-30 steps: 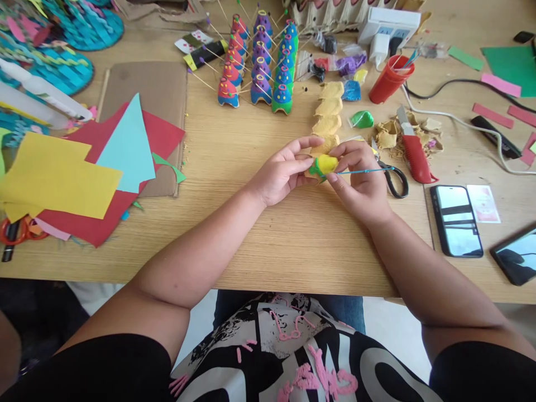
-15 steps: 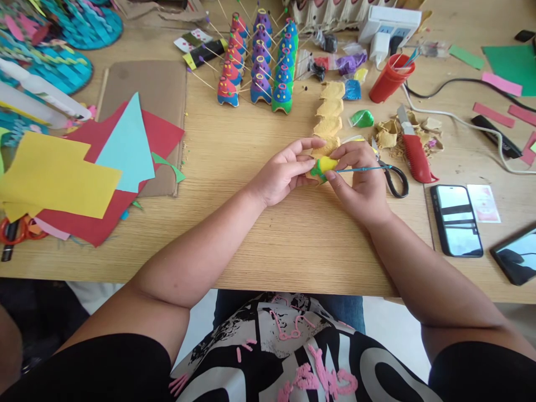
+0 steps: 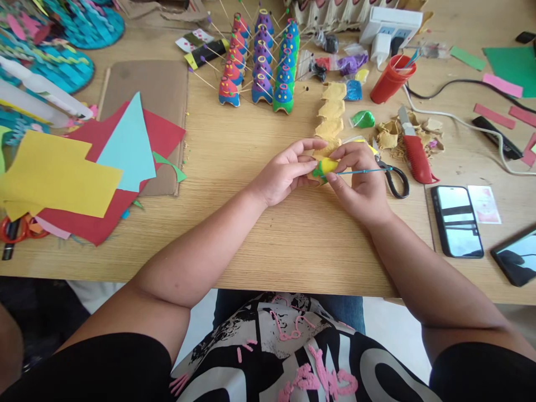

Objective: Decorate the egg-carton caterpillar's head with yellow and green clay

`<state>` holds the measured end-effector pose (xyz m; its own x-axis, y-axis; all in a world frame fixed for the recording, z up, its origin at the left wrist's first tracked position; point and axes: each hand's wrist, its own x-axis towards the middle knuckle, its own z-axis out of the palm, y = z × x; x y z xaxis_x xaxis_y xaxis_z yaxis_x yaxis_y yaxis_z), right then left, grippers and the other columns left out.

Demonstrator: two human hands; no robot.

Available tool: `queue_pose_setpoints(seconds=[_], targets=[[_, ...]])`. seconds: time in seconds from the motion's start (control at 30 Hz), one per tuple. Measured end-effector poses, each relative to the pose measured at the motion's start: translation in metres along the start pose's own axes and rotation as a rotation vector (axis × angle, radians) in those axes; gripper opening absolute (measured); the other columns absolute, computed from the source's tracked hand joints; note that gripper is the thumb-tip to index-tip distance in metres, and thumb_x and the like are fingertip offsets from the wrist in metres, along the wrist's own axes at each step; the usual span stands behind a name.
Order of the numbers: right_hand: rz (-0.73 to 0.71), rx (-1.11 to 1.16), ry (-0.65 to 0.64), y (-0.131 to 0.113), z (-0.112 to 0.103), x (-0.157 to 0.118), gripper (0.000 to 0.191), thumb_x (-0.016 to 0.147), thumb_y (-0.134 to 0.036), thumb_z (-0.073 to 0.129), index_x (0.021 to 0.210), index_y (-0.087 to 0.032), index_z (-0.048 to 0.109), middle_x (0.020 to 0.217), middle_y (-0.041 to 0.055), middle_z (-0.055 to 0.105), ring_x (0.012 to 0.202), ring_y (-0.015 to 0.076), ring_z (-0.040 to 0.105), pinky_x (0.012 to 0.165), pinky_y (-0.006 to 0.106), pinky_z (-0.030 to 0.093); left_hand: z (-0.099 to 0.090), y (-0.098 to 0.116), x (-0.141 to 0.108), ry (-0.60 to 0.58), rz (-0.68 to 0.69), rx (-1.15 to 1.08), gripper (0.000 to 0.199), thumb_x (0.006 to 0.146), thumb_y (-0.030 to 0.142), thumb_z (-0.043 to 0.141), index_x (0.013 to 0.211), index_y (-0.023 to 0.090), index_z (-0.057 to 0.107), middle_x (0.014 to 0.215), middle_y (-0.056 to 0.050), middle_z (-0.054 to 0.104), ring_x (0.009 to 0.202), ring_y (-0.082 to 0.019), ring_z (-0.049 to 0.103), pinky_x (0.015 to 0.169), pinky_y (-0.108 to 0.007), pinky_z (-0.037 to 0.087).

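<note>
A strip of tan egg-carton cups (image 3: 330,109) runs away from me, and its near cup carries yellow and green clay (image 3: 328,165). My left hand (image 3: 288,172) is closed on the left side of that near cup, thumb and fingers around it. From the right, my right hand (image 3: 360,176) pinches a thin blue stick tool (image 3: 368,170) while its fingertips rest against the yellow clay. Part of the cup is hidden behind the fingers. Black-handled scissors (image 3: 397,181) lie just beyond the right hand.
Painted egg-carton caterpillars (image 3: 262,72) stand at the back centre. Coloured paper (image 3: 62,173) covers cardboard on the left. At right are a red cup (image 3: 391,81), a red-handled knife (image 3: 416,153), a phone (image 3: 457,220) and cables. Clay packets (image 3: 362,118) lie beyond the hands.
</note>
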<state>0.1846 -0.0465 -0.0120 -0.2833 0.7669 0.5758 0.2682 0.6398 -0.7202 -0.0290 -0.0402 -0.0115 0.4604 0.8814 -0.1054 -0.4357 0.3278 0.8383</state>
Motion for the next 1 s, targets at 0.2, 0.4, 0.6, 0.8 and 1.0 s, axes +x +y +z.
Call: queue_pose_setpoints(seconds=[0.2, 0.4, 0.6, 0.8, 1.0], targets=[[0.005, -0.020, 0.014, 0.0011, 0.0009, 0.0002, 0.037, 0.086, -0.059, 0.090, 0.094, -0.031, 0.067, 0.110, 0.0057, 0.075, 0.113, 0.0312, 0.072, 0.116, 0.064, 0.059, 0.0017, 0.0004, -0.0010, 0.003, -0.010, 0.022, 0.036, 0.094, 0.024, 0.077, 0.129, 0.027, 0.068, 0.089, 0.003, 0.077, 0.081, -0.011, 0.073, 0.081, -0.025, 0.057], [0.008, -0.014, 0.005, 0.0000, 0.0008, -0.0003, 0.036, 0.089, -0.060, 0.088, 0.096, -0.031, 0.068, 0.109, 0.0060, 0.074, 0.111, 0.0297, 0.071, 0.114, 0.061, 0.060, 0.0035, -0.0004, -0.0010, 0.007, -0.005, 0.024, 0.035, 0.095, 0.022, 0.077, 0.129, 0.026, 0.067, 0.089, 0.004, 0.076, 0.080, -0.010, 0.072, 0.079, -0.025, 0.057], [0.022, 0.009, 0.017, -0.0031, 0.0016, -0.0015, 0.036, 0.090, -0.060, 0.088, 0.095, -0.030, 0.069, 0.110, 0.0055, 0.074, 0.111, 0.0291, 0.071, 0.111, 0.060, 0.061, 0.0063, 0.0014, -0.0025, 0.007, -0.018, 0.034, 0.034, 0.096, 0.018, 0.075, 0.128, 0.025, 0.066, 0.091, 0.004, 0.077, 0.082, -0.010, 0.073, 0.079, -0.024, 0.056], [-0.020, -0.036, 0.013, -0.0042, 0.0018, 0.0003, 0.031, 0.093, -0.055, 0.086, 0.092, -0.029, 0.067, 0.107, 0.0061, 0.074, 0.106, 0.0288, 0.072, 0.107, 0.060, 0.063, 0.0051, 0.0003, -0.0021, 0.014, -0.007, 0.063, 0.034, 0.095, 0.020, 0.078, 0.127, 0.026, 0.068, 0.090, 0.003, 0.077, 0.079, -0.010, 0.071, 0.075, -0.023, 0.055], [-0.004, -0.066, 0.017, -0.0022, 0.0031, -0.0001, 0.032, 0.094, -0.056, 0.083, 0.092, -0.030, 0.066, 0.106, 0.0066, 0.074, 0.108, 0.0289, 0.072, 0.111, 0.060, 0.062, 0.0029, -0.0026, -0.0013, 0.003, 0.018, 0.111, 0.034, 0.096, 0.024, 0.080, 0.128, 0.027, 0.069, 0.086, 0.003, 0.074, 0.078, -0.010, 0.070, 0.076, -0.024, 0.057]])
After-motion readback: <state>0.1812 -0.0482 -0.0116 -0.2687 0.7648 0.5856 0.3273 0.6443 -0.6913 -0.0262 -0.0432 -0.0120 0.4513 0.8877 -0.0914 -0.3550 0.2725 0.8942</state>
